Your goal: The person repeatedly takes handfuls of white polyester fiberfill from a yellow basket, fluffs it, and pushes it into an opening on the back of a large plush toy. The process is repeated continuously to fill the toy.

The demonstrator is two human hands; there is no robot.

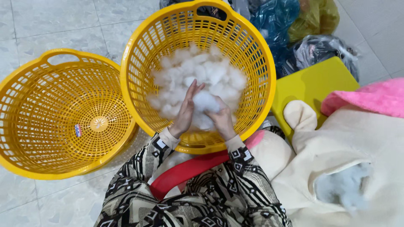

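Note:
Both my hands reach into a yellow plastic basket (261,71) tilted toward me and partly filled with white fluffy stuffing (198,71). My left hand (185,111) has its fingers stretched flat against the left side of a clump of stuffing (206,101). My right hand (221,117) cups that same clump from the right. The clump is pressed between the two hands. My sleeves are patterned black and white.
A second yellow basket (54,113) lies open to the left on the tiled floor. A cream plush toy (349,143) with a pink part and an opening showing stuffing lies at right, beside a yellow-green board (311,82). Plastic bags (294,25) sit behind.

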